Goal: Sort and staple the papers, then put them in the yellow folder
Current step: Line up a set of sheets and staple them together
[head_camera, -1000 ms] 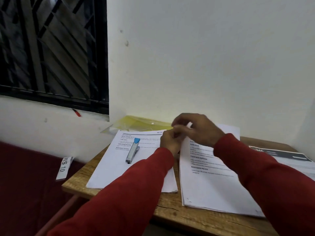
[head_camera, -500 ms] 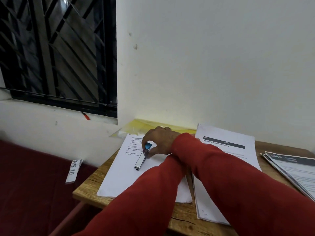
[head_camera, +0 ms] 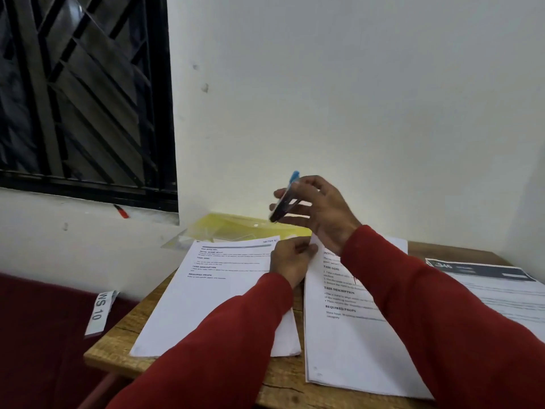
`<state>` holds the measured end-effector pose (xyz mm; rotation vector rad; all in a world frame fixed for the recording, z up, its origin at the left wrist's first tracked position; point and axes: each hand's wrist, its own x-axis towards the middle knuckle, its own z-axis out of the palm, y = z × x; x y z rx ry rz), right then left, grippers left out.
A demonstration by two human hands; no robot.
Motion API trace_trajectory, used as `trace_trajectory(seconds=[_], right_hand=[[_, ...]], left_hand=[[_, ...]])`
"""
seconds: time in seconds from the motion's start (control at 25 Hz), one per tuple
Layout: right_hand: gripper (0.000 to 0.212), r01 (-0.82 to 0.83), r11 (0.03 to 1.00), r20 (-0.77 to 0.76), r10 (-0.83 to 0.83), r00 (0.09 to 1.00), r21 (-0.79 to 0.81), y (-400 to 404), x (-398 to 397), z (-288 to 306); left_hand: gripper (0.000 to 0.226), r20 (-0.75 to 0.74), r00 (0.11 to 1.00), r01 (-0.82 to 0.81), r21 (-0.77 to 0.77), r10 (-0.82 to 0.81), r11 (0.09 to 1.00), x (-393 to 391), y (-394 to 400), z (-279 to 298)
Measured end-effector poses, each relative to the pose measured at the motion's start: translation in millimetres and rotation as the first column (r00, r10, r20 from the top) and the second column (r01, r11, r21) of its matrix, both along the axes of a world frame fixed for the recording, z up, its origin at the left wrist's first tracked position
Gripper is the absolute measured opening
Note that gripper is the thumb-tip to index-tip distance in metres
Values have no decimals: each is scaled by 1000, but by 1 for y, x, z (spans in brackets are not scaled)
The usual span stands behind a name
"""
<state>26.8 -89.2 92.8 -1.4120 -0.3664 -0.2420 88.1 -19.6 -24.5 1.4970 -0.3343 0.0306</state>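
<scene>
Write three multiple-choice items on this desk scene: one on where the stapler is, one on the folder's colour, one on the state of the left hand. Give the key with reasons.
1. Where is the stapler?
A. Lying on the left paper stack
B. Held in the air by the right hand
C. Inside the folder

2. What colour is the folder by the wall?
A. Yellow
B. Green
C. Black

3. What is the left hand doing?
A. Hanging off the table
B. Gripping the stapler
C. Pinching the top corner of the middle paper stack

Key: 1 B, the right hand holds it raised above the papers. 2 A, it is translucent yellow. 3 C, its fingers close on the corner of the middle paper stack, beside the left paper stack.
</scene>
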Motion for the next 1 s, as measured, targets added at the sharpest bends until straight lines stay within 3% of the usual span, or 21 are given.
trace_trajectory(seconds=[0.04,0.12,0.28,0.4,0.48,0.56,0.68,1.0], right_hand=[[11,13,995,9,-14,1000,101,-14,-4,4],[12,104,983,29,-110,994,151,-45,-11,7],[23,401,915,-48,-403,914,-39,-102,-11,-5],[30,394,915,-123,-402,907,-81,-116,-6,-18],[23,423,882,26,-427,904,-208,-121,-1,-29],[29,515,758,257,-446,857,-401,-126,1,-38],[40,599,617,463,-390,796,-511,-130,-1,-46],[42,622,518,565,-287,773,-588,-129,-1,-46]], left_hand=[[18,-2,1000,3,1,-3,1000,0,-2,0],[19,-3,1000,25,-21,-25,999,1,-2,-3],[20,4,1000,16,-45,-16,999,-3,-3,1],[20,3,1000,6,-53,-6,999,-8,-3,4],[22,-2,1000,-6,-65,6,998,-9,-2,5],[24,4,1000,-19,-63,19,998,-10,1,6],[25,17,999,-30,-83,32,996,-13,1,9],[25,85,996,-28,-51,32,998,-17,1,10]])
